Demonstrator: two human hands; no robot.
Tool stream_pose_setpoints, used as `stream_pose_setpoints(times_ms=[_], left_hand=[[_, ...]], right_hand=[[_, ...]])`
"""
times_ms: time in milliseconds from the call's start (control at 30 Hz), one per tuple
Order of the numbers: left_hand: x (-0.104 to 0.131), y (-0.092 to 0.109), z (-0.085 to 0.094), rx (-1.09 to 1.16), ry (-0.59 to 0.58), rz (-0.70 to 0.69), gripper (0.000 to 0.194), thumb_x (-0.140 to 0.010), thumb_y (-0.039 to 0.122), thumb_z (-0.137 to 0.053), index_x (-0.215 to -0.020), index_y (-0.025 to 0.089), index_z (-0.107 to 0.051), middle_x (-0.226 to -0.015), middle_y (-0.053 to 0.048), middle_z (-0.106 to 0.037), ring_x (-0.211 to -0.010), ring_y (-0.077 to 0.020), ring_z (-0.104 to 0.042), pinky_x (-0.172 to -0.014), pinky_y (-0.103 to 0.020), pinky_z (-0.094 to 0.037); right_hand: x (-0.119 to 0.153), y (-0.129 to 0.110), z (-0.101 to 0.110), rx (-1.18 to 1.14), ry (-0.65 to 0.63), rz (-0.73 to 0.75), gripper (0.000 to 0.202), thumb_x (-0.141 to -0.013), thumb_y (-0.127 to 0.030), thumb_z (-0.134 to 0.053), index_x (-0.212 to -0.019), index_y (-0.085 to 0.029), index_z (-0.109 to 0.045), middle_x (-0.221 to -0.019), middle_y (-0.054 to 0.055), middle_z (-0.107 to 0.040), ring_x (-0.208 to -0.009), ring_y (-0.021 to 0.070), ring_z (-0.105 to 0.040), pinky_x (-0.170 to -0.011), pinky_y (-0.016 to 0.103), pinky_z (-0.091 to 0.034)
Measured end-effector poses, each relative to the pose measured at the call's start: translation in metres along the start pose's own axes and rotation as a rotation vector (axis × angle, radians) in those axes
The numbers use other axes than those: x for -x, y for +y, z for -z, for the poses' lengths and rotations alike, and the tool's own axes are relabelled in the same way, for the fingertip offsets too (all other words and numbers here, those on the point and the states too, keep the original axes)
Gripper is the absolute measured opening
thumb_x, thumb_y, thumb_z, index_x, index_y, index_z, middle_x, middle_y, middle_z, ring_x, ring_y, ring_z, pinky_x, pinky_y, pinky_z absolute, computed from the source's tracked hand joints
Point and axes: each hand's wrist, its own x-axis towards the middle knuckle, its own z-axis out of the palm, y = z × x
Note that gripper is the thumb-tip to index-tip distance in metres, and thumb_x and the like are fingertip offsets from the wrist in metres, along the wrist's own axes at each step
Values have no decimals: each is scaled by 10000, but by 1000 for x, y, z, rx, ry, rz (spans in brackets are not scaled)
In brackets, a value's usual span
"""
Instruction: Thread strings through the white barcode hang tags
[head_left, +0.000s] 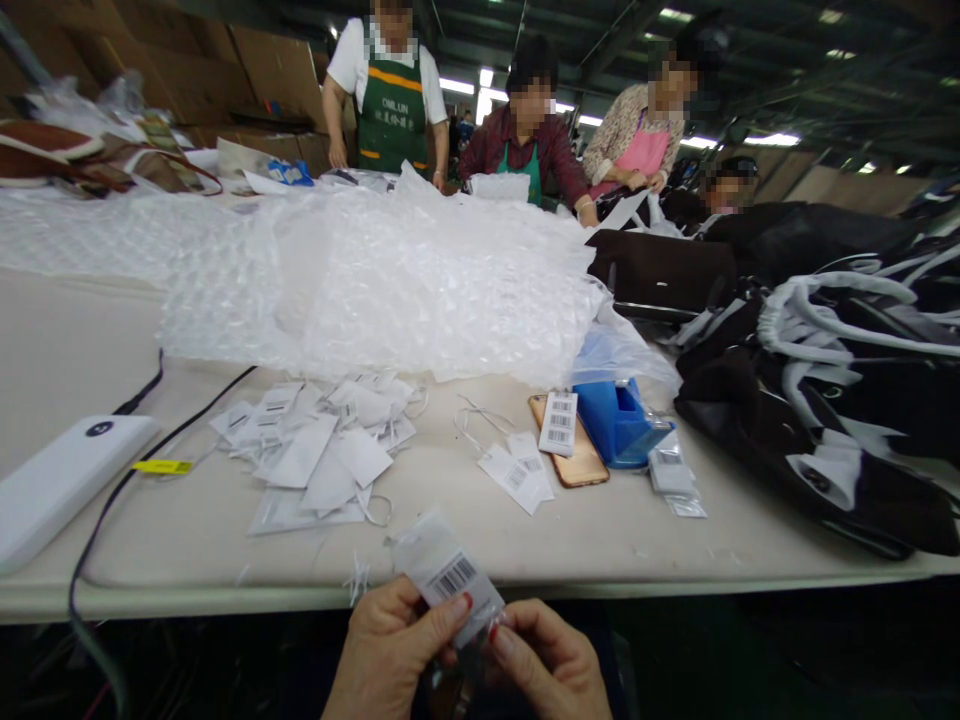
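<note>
A white barcode tag in a small clear plastic bag (442, 562) is held up just in front of the table's near edge. My left hand (390, 640) grips its lower left side, with the thumb flat over the front. Closed in a pinch, my right hand (553, 662) has the clear plastic at the lower right corner. Beyond my hands lies a loose heap of white tags (330, 440), some with strings. To its right, two barcode tags (517, 470) rest beside a gold phone (589, 462), which has a barcode label strip (559, 422) on it.
Bubble wrap (390, 280) spreads across the table's middle. A blue tape dispenser (611, 430) and bagged tags (673, 468) sit near dark bags (810, 440) on the right. A white device (67, 480) and black cord (112, 495) lie left. Several co-workers (394, 105) are across the table.
</note>
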Motion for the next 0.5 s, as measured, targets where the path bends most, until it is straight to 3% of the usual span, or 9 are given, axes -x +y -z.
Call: stream_pose_setpoints(times_ms=[200,500], left_hand=[[0,-1,-1,16,15,13,219,-538,336,-756,-601,136,-696,-545,-50,-686,-446,-95,-500,-441,-187,-368],[-2,-7,3,-27,-31,43,222,-568,362,-737,-615,148,-702,-518,-32,-664,-430,-81,-451,-440,-192,-346]], right_hand=[[-3,5,-2,-63,85,8,318,-562,-439,-765,-549,-145,-643,-457,3,-586,-430,81,-478,-454,201,-349],[-4,8,0,-3,103,25,315,-569,-446,-756,-561,-146,-662,-471,7,-601,-444,81,-493,-468,195,-371]])
